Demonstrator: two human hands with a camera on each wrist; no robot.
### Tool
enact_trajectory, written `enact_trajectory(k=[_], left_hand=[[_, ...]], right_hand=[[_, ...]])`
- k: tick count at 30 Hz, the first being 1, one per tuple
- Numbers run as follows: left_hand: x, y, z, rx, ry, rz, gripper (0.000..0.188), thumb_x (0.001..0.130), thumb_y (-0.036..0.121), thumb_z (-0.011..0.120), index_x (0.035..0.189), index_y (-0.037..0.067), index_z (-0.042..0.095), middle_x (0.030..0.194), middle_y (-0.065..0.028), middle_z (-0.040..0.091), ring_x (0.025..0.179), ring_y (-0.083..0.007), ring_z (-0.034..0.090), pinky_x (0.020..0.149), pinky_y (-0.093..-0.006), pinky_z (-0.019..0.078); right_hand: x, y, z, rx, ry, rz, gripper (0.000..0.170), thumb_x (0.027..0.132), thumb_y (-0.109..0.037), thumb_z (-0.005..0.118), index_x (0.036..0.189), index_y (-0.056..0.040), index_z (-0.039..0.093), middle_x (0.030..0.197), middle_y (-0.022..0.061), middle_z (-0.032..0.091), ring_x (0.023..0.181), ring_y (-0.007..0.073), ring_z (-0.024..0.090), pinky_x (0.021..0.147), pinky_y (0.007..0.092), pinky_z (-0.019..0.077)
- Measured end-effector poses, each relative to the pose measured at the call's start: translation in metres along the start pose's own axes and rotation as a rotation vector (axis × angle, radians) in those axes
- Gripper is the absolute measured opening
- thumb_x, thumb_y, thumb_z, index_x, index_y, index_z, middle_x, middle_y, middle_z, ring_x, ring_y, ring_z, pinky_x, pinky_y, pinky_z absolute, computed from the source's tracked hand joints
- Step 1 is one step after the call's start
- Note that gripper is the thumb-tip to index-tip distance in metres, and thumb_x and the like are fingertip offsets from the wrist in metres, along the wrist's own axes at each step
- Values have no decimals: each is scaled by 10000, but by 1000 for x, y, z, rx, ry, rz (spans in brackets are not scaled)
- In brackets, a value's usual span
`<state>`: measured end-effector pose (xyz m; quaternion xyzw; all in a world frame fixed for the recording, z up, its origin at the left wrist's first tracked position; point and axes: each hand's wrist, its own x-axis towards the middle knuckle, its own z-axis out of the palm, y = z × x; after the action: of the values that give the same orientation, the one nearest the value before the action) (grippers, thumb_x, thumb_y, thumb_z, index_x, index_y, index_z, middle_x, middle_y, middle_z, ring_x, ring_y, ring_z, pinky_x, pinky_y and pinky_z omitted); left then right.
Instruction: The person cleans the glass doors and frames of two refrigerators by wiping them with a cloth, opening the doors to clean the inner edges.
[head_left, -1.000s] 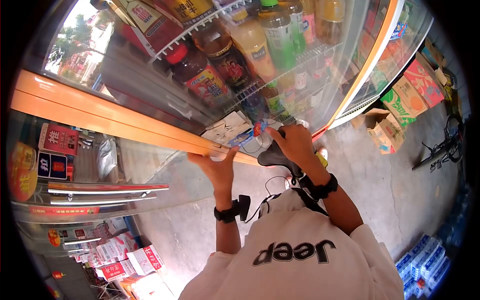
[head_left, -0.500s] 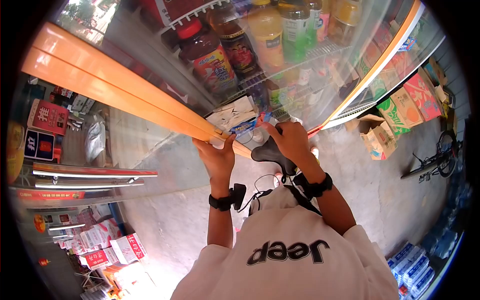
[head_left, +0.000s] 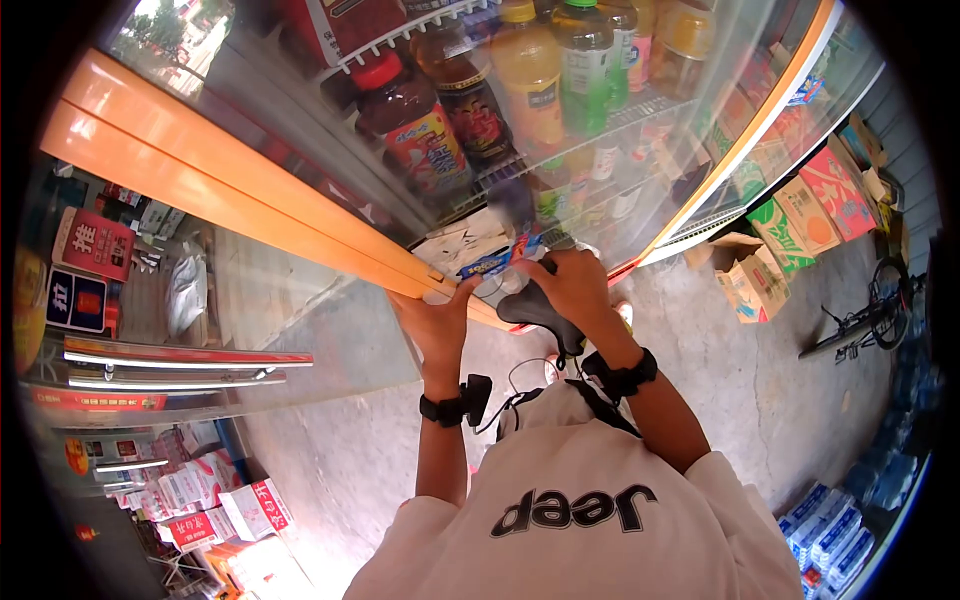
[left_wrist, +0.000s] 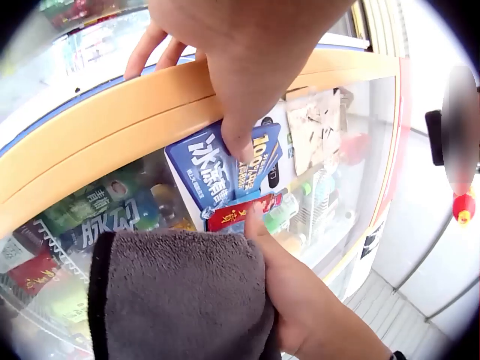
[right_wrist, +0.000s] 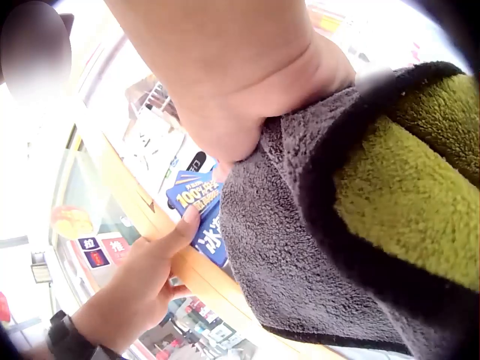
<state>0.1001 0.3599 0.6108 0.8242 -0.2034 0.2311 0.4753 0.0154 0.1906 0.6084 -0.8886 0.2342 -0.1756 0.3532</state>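
In the head view the left hand (head_left: 434, 325) is wrapped round the edge of an orange-framed glass door (head_left: 250, 215); its thumb presses a blue sticker (left_wrist: 199, 169) on the glass, as the left wrist view shows. The right hand (head_left: 580, 290) grips a folded grey cloth (head_left: 540, 312), whose green underside (right_wrist: 412, 187) faces the right wrist camera. Its thumb touches the red label (left_wrist: 244, 212) at the sticker's lower end. Beside the sticker a worn pale patch (left_wrist: 311, 131) is on the glass.
Bottles (head_left: 425, 140) stand on wire racks behind the glass. Cardboard boxes (head_left: 755, 280), a bicycle (head_left: 865, 310) and packs of bottled water (head_left: 825, 530) are on the floor at the right. Further cartons (head_left: 255, 510) lie at the lower left.
Over the last second the view has shifted and the door frame appears steeper. Both hands stay at the sticker; the right hand and cloth have moved slightly left in the head view.
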Motion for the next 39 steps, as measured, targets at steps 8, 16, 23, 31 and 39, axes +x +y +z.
enact_trajectory(k=[8,16,23,31,39], left_hand=[[9,-7,-4,35,7,79,534,533,190,921,886,-10,573,853,-92,548,704,-198,515,555,-321,407],[15,-8,-15,-3,-55,178,430,626,176,867,901,-1,587,810,-98,578,621,-202,557,509,-318,408],[-15,36,-60,377,-556,-81,472,735,329,781,1025,-9,625,906,-155,680,731,-282,669,637,-358,517],[-28,86,-45,-125,-602,153,383,620,140,830,903,13,606,914,-145,625,831,-338,592,692,-388,467],[-35,77,-41,72,-630,3,239,673,117,757,793,18,576,705,-170,635,658,-339,642,585,-368,489]], right_hand=[[3,-7,23,1,97,-68,475,822,-487,632,683,-35,677,525,145,553,529,335,587,506,396,445],[4,9,4,142,-87,-74,469,835,-438,639,689,8,649,525,162,536,497,337,542,496,394,405],[-14,-2,-31,310,-204,-117,408,812,-385,678,693,4,646,562,140,557,487,264,536,495,356,390],[-28,-42,-61,478,-472,-247,313,801,-319,705,796,-14,635,618,129,584,543,219,554,541,325,429],[-27,-17,-58,449,-508,-435,339,766,-279,733,941,-21,600,835,127,630,770,277,617,687,354,467]])
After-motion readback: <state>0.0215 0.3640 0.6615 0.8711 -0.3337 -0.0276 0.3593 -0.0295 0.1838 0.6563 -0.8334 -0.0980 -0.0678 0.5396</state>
